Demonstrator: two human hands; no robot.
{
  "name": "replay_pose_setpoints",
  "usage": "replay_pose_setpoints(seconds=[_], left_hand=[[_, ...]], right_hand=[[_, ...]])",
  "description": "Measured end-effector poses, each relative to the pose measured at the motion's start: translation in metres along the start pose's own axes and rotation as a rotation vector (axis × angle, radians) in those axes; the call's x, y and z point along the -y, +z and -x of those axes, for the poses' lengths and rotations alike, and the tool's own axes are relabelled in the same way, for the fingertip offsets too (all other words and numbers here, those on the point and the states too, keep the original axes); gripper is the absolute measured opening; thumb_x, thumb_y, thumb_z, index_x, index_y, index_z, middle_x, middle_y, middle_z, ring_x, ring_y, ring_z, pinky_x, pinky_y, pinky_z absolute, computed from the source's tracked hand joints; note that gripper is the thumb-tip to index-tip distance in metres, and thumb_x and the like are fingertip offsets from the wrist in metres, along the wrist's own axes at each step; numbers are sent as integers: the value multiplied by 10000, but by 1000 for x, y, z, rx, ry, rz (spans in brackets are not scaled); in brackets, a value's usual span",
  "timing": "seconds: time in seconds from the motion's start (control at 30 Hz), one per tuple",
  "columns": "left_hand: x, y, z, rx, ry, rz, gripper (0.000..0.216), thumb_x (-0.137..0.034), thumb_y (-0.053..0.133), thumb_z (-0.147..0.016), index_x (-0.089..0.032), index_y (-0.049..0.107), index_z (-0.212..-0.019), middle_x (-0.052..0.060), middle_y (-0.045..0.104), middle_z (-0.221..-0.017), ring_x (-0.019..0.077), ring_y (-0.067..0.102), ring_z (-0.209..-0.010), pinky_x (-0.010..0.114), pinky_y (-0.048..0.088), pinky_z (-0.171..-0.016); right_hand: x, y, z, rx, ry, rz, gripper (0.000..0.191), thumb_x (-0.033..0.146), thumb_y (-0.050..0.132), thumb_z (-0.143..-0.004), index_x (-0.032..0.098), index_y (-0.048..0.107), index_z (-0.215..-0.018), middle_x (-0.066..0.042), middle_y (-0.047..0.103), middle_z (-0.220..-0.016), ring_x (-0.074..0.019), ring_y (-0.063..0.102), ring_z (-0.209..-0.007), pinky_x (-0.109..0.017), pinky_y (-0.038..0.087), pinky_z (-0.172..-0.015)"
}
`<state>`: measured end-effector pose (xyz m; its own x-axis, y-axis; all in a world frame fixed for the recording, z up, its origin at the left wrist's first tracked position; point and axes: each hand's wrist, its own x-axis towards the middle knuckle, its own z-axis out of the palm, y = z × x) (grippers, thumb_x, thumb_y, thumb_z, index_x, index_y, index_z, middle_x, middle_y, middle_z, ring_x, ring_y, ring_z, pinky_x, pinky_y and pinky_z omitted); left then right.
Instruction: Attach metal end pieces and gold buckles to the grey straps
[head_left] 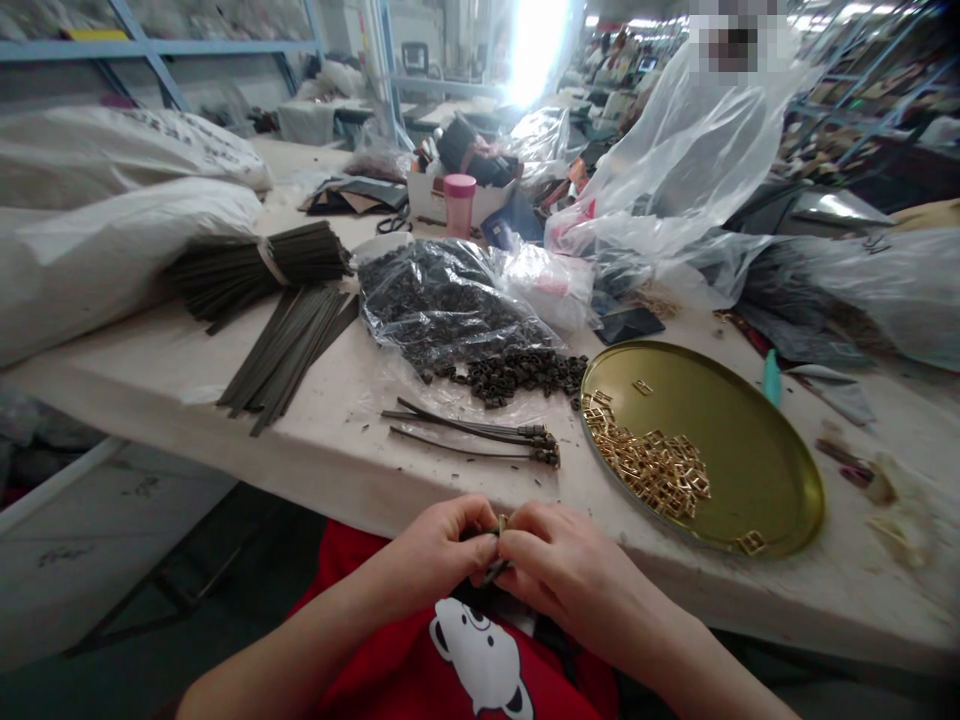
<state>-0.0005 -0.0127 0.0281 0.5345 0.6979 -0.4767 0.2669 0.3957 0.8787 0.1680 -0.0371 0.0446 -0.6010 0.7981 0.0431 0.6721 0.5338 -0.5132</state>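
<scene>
- My left hand (439,548) and right hand (559,560) meet just below the table edge (360,500), both pinching one thin dark strip (496,570); a small gold piece (502,522) peeks out between the fingertips, mostly hidden, so I cannot tell its shape.
- On the table just beyond lie a few finished strips (472,435) with ends I can barely make out.
- Right of them, a gold tray (750,450) holds a heap of gold buckles (660,470).
- Further back, dark loops (517,372) spill from a clear bag (442,290).
- Left, bundled strips (259,265) and loose ones (289,345).
- The far clutter is blurred.
</scene>
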Motion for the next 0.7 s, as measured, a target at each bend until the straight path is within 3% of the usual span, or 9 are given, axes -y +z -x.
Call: replay_pose_setpoints(seconds=[0.27, 0.7], left_hand=[[5, 1, 0, 86, -61, 14, 231, -366, 560, -726, -146, 488, -725, -45, 473, -542, 73, 371, -472, 190, 274, -448], [8, 4, 1, 92, -74, -30, 118, -256, 513, -747, -139, 508, -755, -48, 471, -556, 69, 336, -476, 197, 211, -432]], right_hand=[[-8, -5, 8, 43, 124, -459, 62, 206, 491, -840, 180, 515, -789, -11, 535, -798, -115, 497, -722, -223, 392, -631], [-12, 8, 21, -68, 231, -548, 99, 84, 472, -745, 179, 490, -767, 15, 542, -717, -103, 476, -652, -206, 381, -584]])
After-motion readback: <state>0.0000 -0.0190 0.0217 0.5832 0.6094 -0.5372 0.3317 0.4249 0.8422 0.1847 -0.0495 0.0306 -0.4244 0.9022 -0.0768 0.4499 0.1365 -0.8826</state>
